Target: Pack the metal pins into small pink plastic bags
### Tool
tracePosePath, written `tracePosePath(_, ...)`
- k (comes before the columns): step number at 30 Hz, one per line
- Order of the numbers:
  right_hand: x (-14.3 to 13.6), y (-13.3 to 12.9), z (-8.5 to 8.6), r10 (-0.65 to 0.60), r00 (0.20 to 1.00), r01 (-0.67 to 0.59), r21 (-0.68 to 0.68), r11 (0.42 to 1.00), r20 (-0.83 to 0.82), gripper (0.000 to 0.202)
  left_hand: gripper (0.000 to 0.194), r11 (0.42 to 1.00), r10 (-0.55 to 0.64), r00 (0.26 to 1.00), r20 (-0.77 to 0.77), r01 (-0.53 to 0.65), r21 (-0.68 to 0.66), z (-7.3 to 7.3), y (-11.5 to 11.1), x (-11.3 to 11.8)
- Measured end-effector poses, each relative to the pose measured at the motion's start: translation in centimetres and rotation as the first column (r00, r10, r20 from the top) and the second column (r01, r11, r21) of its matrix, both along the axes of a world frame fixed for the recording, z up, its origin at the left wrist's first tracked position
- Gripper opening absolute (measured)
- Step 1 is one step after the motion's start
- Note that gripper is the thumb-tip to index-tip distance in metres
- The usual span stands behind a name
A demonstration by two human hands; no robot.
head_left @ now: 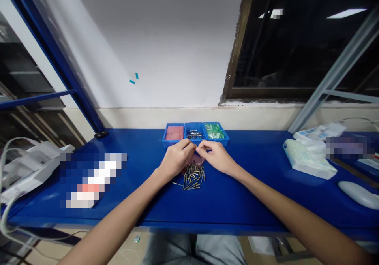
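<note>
My left hand (177, 155) and my right hand (218, 156) meet over the middle of the table, fingertips pinched close together. Whatever they hold between them is too small and too covered to make out. Just under the fingers shows part of a pink plastic bag (197, 160). A loose heap of thin metal pins (194, 177), silver and brass-coloured, lies on the table directly below my hands. Behind the hands stand three joined blue bins: the left bin (164, 142) holds flat pink pieces, the middle bin (194, 125) more metal pins, the right bin (225, 137) green bags.
The blue table (248, 202) runs up to a pale wall. To the left are a pixelated item (97, 178) and white devices with cables (32, 166). At right sit a pack of tissues (309, 158) and a white rounded object (358, 194).
</note>
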State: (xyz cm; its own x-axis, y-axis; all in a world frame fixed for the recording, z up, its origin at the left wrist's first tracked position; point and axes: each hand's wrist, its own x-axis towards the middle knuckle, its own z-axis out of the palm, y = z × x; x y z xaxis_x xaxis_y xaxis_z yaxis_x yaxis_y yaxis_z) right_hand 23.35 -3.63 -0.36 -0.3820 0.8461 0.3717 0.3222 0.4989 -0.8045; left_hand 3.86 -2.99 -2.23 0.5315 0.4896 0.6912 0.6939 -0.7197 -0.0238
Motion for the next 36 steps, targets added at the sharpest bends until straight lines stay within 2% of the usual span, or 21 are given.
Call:
tracePosePath(2,0.2,0.5,-0.3,-0.084,0.996,0.085,0.057,0.995,-0.014,0.038,0.021,1.000,-0.009,0.999,0.031,0.009,-0.008,0.2,0.0,0.0)
tracePosePath(4,0.5,1.1,-0.7,-0.145,0.989,0.146,0.103,0.984,-0.013,0.037,0.021,0.998,-0.064,0.996,0.059,0.066,-0.018,0.5,-0.1,0.0)
tracePosePath(7,0.7,1.5,-1.1,-0.115,0.993,0.114,0.125,0.986,0.002,0.019,0.021,0.983,-0.163,0.977,0.136,0.172,-0.061,0.6,-0.1,0.2)
tracePosePath(10,0.6,1.0,-1.1,-0.060,0.998,0.055,0.141,0.989,0.036,0.015,0.017,0.959,-0.214,0.946,0.243,0.250,-0.130,0.5,0.0,0.5)
tracePosePath(13,0.5,0.4,-0.6,-0.110,0.985,0.073,0.261,0.963,0.131,0.013,0.015,0.940,-0.223,0.928,0.299,0.286,-0.185,0.6,-0.1,0.6)
tracePosePath(15,0.6,0.6,-0.2,-0.176,0.961,0.080,0.393,0.916,0.215,0.017,0.016,0.953,-0.183,0.933,0.308,0.246,-0.179,0.9,0.0,0.4)
tracePosePath(18,1.0,2.3,0.7,-0.345,0.872,0.088,0.581,0.809,0.348,0.026,0.025,0.989,-0.043,0.944,0.327,0.085,-0.117,1.8,0.2,-0.3)
tracePosePath(20,1.1,4.0,1.2,-0.452,0.791,0.099,0.643,0.760,0.413,0.028,0.027,0.995,0.032,0.940,0.339,0.002,-0.100,2.2,0.5,-1.0)
tracePosePath(22,1.1,5.2,1.4,-0.492,0.745,0.082,0.670,0.738,0.451,0.027,0.026,0.994,0.059,0.942,0.332,-0.024,-0.108,2.4,0.8,-1.8)
tracePosePath(24,1.2,5.3,1.2,-0.496,0.745,0.064,0.691,0.720,0.447,0.028,0.025,0.992,0.070,0.949,0.307,-0.033,-0.123,2.5,1.2,-2.4)
tracePosePath(26,1.3,4.3,0.6,-0.479,0.777,0.058,0.710,0.701,0.409,0.029,0.027,0.988,0.080,0.958,0.277,-0.041,-0.146,2.4,1.5,-2.9)
tracePosePath(28,1.2,2.7,-0.2,-0.432,0.816,0.042,0.706,0.707,0.384,0.029,0.033,0.983,0.076,0.970,0.230,-0.034,-0.180,2.4,1.6,-3.0)
tracePosePath(31,0.5,1.0,-1.1,-0.293,0.863,-0.036,0.629,0.776,0.411,0.027,0.034,0.970,0.047,0.990,0.134,-0.014,-0.241,2.2,1.6,-3.0)
tracePosePath(34,-0.5,0.8,-1.6,-0.161,0.886,-0.106,0.528,0.843,0.436,0.027,0.031,0.956,0.019,1.000,0.000,-0.018,-0.292,1.4,1.7,-2.8)
tracePosePath(36,-0.8,0.9,-1.7,-0.110,0.884,-0.140,0.483,0.864,0.454,0.027,0.028,0.950,-0.003,0.996,-0.093,-0.026,-0.311,0.8,1.8,-2.8)
